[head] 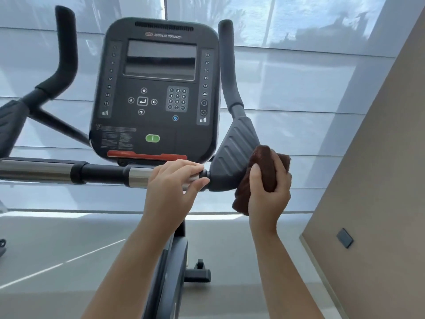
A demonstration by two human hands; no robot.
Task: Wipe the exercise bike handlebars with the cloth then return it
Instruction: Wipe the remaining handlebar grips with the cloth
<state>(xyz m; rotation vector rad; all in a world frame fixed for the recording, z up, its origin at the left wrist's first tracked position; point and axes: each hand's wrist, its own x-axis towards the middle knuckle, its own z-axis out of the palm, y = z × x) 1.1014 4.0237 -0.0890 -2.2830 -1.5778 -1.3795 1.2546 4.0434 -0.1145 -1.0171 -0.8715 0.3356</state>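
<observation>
The right hand (pixel 270 187) is wrapped round the brown cloth (pixel 264 162) and pushes it on the right edge of the ribbed pad (pixel 232 153), at the right of the bike. The cloth is bunched up, so there is a fat bit to rub with. The pad hides part of the cloth, so how much touches is hard to say. The left hand (pixel 172 183) curls over the shiny bar (pixel 103 173) just left of the pad, thumb under. I think this keeps the bike steady for rubbing.
</observation>
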